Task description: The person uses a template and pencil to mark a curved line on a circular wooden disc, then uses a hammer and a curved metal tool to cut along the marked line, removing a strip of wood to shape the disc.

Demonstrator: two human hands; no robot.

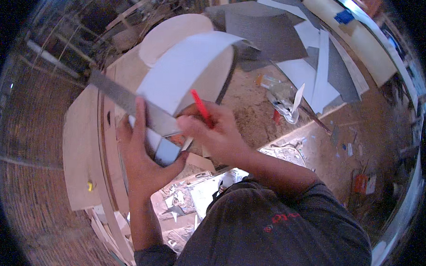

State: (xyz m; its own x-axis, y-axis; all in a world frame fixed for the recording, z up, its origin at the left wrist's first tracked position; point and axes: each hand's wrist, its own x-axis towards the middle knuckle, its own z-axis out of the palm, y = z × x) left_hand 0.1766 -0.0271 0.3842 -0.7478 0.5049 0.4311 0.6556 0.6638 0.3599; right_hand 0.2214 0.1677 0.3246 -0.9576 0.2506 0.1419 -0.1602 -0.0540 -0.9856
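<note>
My left hand (143, 170) grips a white sheet strip (168, 150) with a metal straightedge (125, 97) lying across it, index finger stretched up along the pieces and thumb at the near end. The straightedge runs diagonally up to the left. My right hand (217, 135) is closed around a red pencil-like tool (201, 107), beside the straightedge's lower right end; its working tip is hidden by my fingers. Behind both hands a long curved white sheet (178, 66) lies on pale board, arching to the right.
A pale rounded board (169, 28) lies at the back, near grey sheets (268, 31) and white offcuts (320, 71). Wooden boards (81, 152) with a small yellow item (90, 186) are at left. Debris (289, 154) covers the floor below; an orange-red box (360, 184) sits at right.
</note>
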